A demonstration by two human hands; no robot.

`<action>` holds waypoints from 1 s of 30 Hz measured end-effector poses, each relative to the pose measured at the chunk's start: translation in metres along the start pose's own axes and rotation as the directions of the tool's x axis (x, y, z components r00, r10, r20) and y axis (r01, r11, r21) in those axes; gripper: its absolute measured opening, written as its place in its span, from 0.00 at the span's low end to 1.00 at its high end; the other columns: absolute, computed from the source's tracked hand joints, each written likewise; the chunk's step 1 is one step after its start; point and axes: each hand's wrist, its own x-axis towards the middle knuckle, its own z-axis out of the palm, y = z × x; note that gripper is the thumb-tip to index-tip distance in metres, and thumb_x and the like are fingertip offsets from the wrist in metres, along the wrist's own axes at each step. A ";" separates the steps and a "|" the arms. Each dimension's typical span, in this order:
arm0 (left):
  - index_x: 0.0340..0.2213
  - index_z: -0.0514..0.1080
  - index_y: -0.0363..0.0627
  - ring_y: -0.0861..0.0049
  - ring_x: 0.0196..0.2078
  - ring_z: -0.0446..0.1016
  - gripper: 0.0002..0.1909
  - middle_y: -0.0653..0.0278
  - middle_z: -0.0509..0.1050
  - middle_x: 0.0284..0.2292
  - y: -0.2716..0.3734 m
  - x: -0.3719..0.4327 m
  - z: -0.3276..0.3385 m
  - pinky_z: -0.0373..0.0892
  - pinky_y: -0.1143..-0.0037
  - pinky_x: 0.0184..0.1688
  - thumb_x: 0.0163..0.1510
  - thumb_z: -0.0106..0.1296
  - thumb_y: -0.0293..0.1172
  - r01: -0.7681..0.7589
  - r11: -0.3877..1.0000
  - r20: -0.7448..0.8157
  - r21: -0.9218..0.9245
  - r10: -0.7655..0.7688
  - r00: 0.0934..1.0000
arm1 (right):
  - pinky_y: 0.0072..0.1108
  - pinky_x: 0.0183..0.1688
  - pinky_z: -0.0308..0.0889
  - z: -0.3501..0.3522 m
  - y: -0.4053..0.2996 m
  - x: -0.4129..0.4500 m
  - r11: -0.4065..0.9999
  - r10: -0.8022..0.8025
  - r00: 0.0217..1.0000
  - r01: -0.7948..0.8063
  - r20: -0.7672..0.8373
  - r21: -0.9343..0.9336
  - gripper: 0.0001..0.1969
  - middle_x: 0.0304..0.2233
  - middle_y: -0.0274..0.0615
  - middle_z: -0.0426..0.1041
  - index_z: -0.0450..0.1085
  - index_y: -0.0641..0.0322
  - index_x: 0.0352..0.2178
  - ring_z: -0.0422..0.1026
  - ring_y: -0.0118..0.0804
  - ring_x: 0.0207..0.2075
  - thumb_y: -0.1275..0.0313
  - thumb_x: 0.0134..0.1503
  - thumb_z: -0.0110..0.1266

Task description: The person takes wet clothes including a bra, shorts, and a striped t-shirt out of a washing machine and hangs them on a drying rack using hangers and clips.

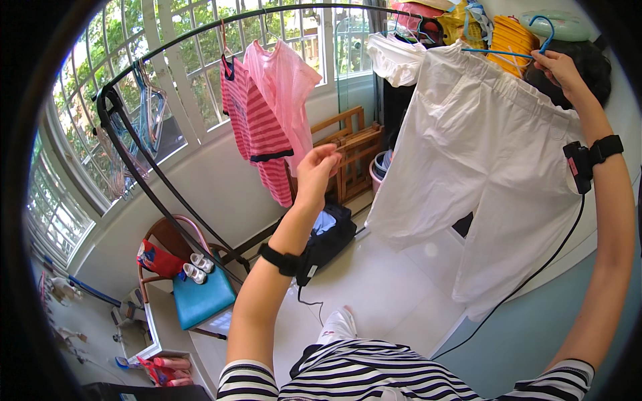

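Observation:
My right hand (554, 67) is raised at the upper right, its fingers closed around a blue clothes hanger (501, 51) near the hook. White trousers (481, 150) with a gathered waistband hang from this hanger, their legs reaching down towards the floor. My left hand (318, 168) is lifted in the middle with its fingers curled; no object can be made out in it. Behind it, a pink striped garment (258, 115) and a light pink top (283, 80) hang on the black rail (301, 7). A white garment (396, 57) hangs just left of the trousers' waist.
Spare hangers (148, 110) hang at the rack's left end. Below are a chair with a blue seat (203, 301) carrying small white shoes (198, 268), and a black bag (333, 245) on the floor. Folded wooden furniture (356, 150) leans by the wall. A black cable runs from my right wrist.

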 end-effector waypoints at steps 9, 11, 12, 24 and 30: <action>0.39 0.65 0.40 0.87 0.33 0.68 0.14 0.69 0.70 0.31 -0.002 0.059 0.083 0.64 0.85 0.34 0.49 0.48 0.26 -0.146 0.982 0.086 -0.122 0.157 0.984 | 0.07 0.16 0.52 0.017 0.013 0.032 0.990 0.100 0.991 -0.109 0.092 0.093 0.08 0.21 0.25 0.69 0.70 0.58 0.27 0.58 0.12 0.15 0.65 0.52 0.52; 0.40 0.65 0.40 0.87 0.33 0.68 0.14 0.69 0.71 0.31 -0.004 0.066 0.106 0.64 0.85 0.34 0.49 0.48 0.27 -0.157 0.979 0.094 -0.129 0.169 0.981 | 0.08 0.16 0.53 0.015 0.013 0.035 0.988 0.103 0.989 -0.114 0.111 0.104 0.07 0.22 0.27 0.69 0.69 0.60 0.28 0.59 0.13 0.16 0.67 0.53 0.51; 0.40 0.65 0.41 0.87 0.33 0.68 0.14 0.69 0.71 0.31 -0.005 0.071 0.117 0.64 0.85 0.34 0.49 0.48 0.27 -0.138 0.979 0.110 -0.153 0.156 0.982 | 0.08 0.16 0.53 0.013 0.014 0.034 0.987 0.100 0.980 -0.120 0.174 0.109 0.07 0.24 0.28 0.69 0.69 0.60 0.30 0.60 0.14 0.17 0.68 0.53 0.50; 0.41 0.64 0.41 0.87 0.32 0.66 0.15 0.70 0.70 0.29 -0.008 0.095 0.194 0.61 0.83 0.35 0.49 0.46 0.27 -0.132 0.971 0.138 -0.199 0.161 0.977 | 0.29 0.30 0.71 0.011 0.033 0.070 0.982 0.185 0.879 -0.187 0.439 -0.039 0.06 0.26 0.40 0.71 0.66 0.70 0.30 0.70 0.28 0.24 0.75 0.53 0.48; 0.40 0.65 0.43 0.86 0.34 0.67 0.15 0.70 0.70 0.30 -0.012 0.087 0.238 0.62 0.83 0.36 0.48 0.48 0.27 -0.144 0.979 0.195 -0.145 0.171 0.966 | 0.24 0.28 0.73 0.014 0.062 0.086 0.991 0.120 0.888 -0.130 0.444 -0.008 0.08 0.25 0.42 0.71 0.66 0.72 0.29 0.71 0.28 0.23 0.74 0.52 0.49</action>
